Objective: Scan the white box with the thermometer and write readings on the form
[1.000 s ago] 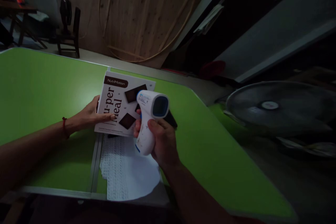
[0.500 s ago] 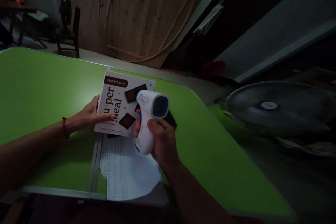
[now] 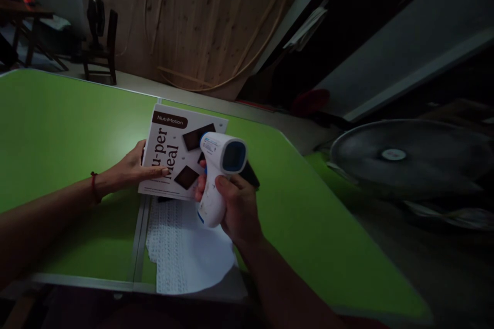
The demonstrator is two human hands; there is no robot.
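A white box with dark brown squares and "NutriMotion" lettering is held upright above the table. My left hand grips its left side, the thumb lying across the front and the other fingers hidden behind. Wrapped around the handle of a white and blue infrared thermometer is my right hand. The thermometer's nose points at the box front, and its dark screen faces me. Whether it touches the box I cannot tell. Beneath lies a sheet of paper with printed or written rows along its left part.
The green folding table has a metal seam down its middle. A dark object shows partly behind my right hand. To the right stands a large fan. A chair and a wooden panel are beyond the table.
Almost nothing differs. Both hands, the box and the thermometer keep the same places relative to one another; the whole view has shifted very slightly.
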